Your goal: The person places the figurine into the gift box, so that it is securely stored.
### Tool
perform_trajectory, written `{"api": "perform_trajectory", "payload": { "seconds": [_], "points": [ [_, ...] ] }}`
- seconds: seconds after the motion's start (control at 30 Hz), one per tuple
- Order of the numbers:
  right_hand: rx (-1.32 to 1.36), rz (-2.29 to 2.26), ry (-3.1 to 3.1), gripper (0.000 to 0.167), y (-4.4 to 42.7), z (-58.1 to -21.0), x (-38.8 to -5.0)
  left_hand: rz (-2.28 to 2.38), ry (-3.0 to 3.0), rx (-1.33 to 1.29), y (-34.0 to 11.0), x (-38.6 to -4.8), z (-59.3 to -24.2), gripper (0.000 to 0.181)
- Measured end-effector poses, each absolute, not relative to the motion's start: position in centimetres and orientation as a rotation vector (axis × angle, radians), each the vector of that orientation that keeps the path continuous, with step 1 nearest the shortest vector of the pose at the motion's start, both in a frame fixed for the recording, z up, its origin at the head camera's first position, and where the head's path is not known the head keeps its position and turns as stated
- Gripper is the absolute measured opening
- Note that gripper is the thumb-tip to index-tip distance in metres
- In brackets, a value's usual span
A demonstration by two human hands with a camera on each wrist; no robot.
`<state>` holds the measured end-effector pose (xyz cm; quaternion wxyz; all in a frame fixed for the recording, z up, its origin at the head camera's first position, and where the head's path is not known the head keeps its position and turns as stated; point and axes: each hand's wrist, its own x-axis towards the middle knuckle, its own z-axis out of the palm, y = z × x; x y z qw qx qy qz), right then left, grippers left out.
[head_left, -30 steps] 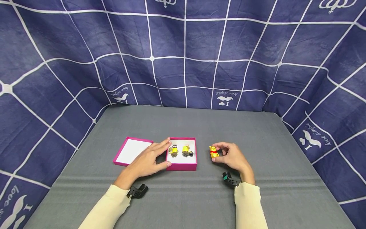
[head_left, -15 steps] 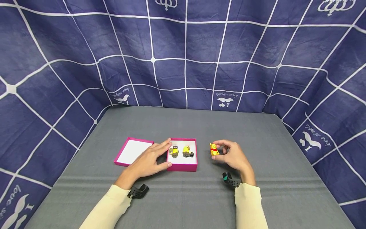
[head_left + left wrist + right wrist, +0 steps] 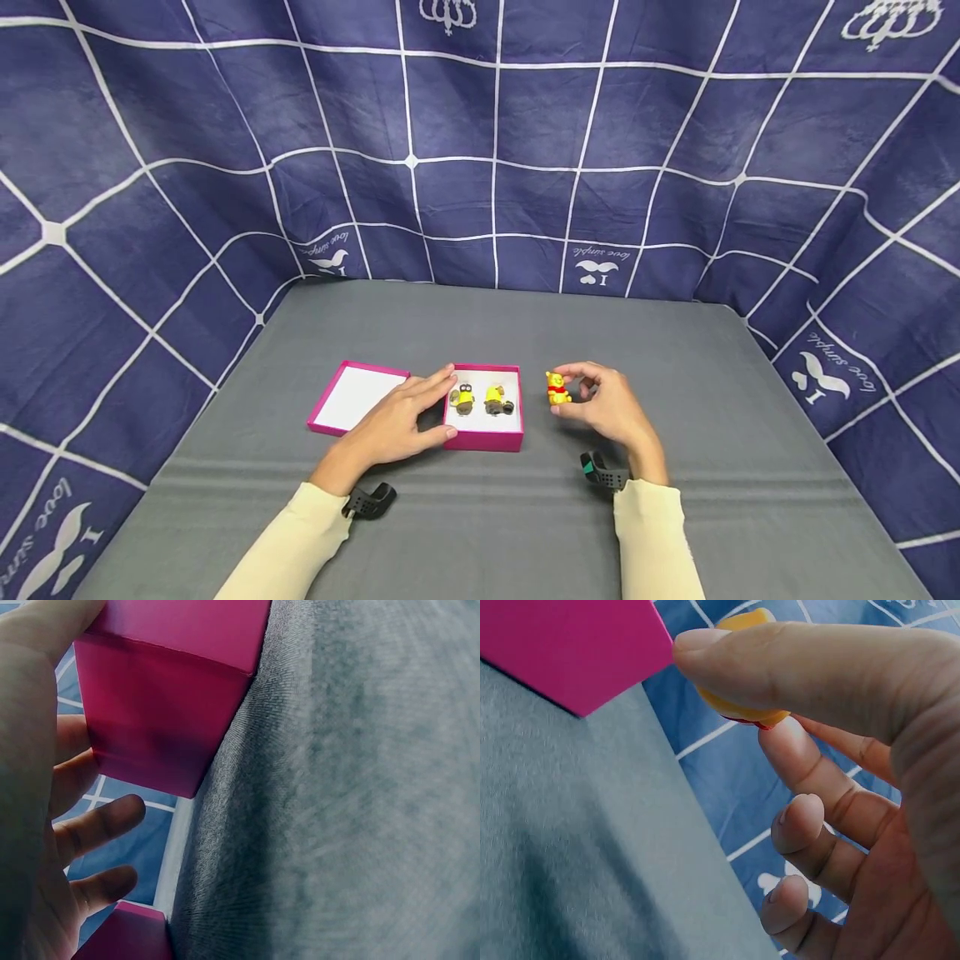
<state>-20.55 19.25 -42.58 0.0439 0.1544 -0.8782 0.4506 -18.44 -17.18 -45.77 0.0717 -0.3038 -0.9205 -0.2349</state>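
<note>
A pink box (image 3: 483, 440) with a white inside holds two yellow figurines, one at its left (image 3: 463, 400) and one at its right (image 3: 495, 400). My left hand (image 3: 393, 421) rests along the box's left side, thumb at the front corner and fingers fairly straight; the left wrist view shows fingers touching the box wall (image 3: 157, 712). Right of the box, my right hand (image 3: 603, 404) pinches a yellow bear figurine in a red shirt (image 3: 557, 389) between thumb and fingers, above the table. In the right wrist view the thumb covers much of the bear (image 3: 746, 621).
The pink-rimmed lid (image 3: 352, 396) lies white side up left of the box, partly behind my left hand. Grey cloth covers the table (image 3: 480, 517). A blue curtain with white lines (image 3: 525, 108) stands around the back and sides.
My right hand has lifted the bear figurine slightly and brought it a little nearer the box. The left hand stays at the box. The head view has shifted slightly.
</note>
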Motion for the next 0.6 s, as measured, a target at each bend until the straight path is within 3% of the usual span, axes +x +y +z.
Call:
{"api": "perform_trajectory", "payload": {
  "seconds": [0.6],
  "points": [
    [0.532,1.380,-2.665,0.050,17.2,-41.3,-21.4,-0.738,-2.734,-0.920,-17.2,-18.3,-45.7,0.081]
  ]
}}
